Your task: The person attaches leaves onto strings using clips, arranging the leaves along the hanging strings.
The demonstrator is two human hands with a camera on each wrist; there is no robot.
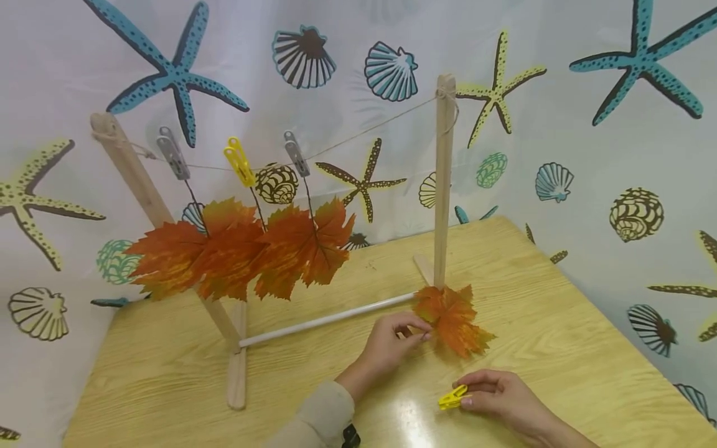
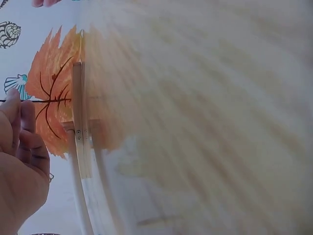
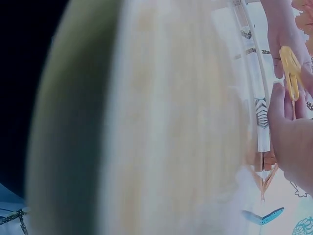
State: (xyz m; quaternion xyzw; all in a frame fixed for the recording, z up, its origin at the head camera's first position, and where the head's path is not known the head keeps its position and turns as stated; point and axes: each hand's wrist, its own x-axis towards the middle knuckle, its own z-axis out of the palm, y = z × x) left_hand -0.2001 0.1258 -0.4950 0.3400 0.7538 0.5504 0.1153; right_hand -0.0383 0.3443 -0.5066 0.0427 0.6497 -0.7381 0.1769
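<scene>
My left hand [image 1: 392,341] pinches the dark stem of an orange artificial maple leaf [image 1: 455,320] between thumb and fingertips, near the foot of the right post. In the left wrist view the leaf [image 2: 49,93] spreads out from the pinched stem. Lower right, my right hand [image 1: 504,398] holds a yellow clothespin [image 1: 452,397] between thumb and fingers; the right wrist view shows the clothespin [image 3: 290,68] in those fingers too. Several similar leaves [image 1: 241,249] hang by their stems from a string [image 1: 364,132], held by two grey clothespins [image 1: 297,154] and a yellow clothespin [image 1: 239,162].
The string runs between a left wooden post [image 1: 134,177] and a right wooden post [image 1: 444,186]. A white rod [image 1: 330,319] joins the posts low down, above the wood-grain table [image 1: 538,323]. Behind stands a sheet [image 1: 347,31] printed with starfish and shells.
</scene>
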